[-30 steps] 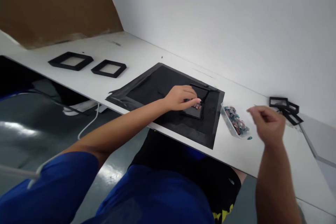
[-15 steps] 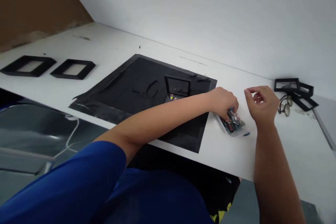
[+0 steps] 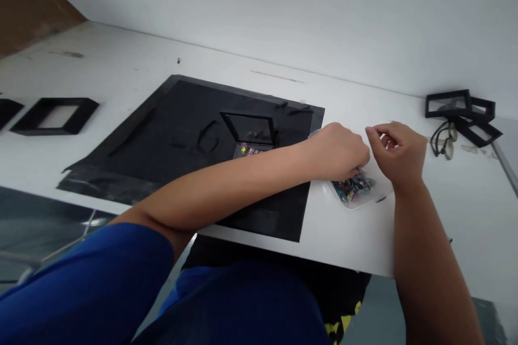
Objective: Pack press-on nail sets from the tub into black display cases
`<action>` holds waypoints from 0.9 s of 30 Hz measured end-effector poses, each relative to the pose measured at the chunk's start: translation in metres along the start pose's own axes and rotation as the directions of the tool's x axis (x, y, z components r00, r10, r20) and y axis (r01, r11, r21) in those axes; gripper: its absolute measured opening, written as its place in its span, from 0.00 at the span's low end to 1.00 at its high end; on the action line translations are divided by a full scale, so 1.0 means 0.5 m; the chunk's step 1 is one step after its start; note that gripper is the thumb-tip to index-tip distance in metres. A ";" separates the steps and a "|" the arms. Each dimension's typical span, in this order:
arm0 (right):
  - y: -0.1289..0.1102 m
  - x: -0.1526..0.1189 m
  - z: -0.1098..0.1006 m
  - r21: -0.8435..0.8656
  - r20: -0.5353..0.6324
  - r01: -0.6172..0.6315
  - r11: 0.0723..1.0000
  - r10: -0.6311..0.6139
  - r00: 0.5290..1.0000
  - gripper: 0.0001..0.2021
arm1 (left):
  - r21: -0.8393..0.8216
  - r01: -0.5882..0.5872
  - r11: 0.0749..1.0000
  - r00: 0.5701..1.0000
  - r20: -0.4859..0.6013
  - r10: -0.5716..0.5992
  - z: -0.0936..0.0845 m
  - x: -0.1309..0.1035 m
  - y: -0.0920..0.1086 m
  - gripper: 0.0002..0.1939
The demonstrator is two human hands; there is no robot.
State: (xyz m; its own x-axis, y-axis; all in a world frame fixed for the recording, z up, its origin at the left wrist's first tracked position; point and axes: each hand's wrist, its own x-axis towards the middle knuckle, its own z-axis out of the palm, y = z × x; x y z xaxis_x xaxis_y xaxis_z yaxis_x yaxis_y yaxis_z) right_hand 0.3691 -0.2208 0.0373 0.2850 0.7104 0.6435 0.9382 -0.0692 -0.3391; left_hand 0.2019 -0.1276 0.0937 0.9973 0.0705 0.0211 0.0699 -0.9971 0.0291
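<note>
My left hand (image 3: 338, 152) reaches over a clear plastic tub (image 3: 366, 202), its fingers curled down at the far rim. Any item in those fingers is hidden. Inside the tub lie small shiny multicoloured pieces (image 3: 354, 188), too small to name. To the right, my right hand (image 3: 399, 153) is held just above the table, thumb and fingers drawn together; I cannot make out anything between them. An open black case (image 3: 253, 129) with a raised window lid stands on the black mat (image 3: 170, 135). Small shiny pieces (image 3: 249, 150) show in it, partly behind my left forearm.
Black frame-like boxes (image 3: 56, 116) sit on the left of the white table (image 3: 343, 245). More black boxes (image 3: 449, 103) are piled at the far right, beside a pair of glasses (image 3: 445, 143). A wall (image 3: 283, 16) rises behind the table.
The view has shifted to the right. My left hand has drawn back toward the tub's far rim, and more of the small pieces show. My right hand keeps its closed shape.
</note>
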 end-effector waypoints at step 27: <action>0.041 -0.013 0.017 0.043 0.080 -0.234 0.971 0.230 0.970 0.12 | 0.009 0.390 0.921 0.921 -0.015 -0.390 -0.045 -0.032 0.041 0.14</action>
State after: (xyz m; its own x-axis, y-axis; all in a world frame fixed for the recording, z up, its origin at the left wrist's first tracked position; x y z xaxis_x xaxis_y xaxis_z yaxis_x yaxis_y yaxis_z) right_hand 0.3847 -0.2212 0.0204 0.4765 0.7290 0.4914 0.8363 -0.2035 -0.5091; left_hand 0.1867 -0.1484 0.1163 0.8906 0.4541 0.0231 0.4536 -0.8908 0.0263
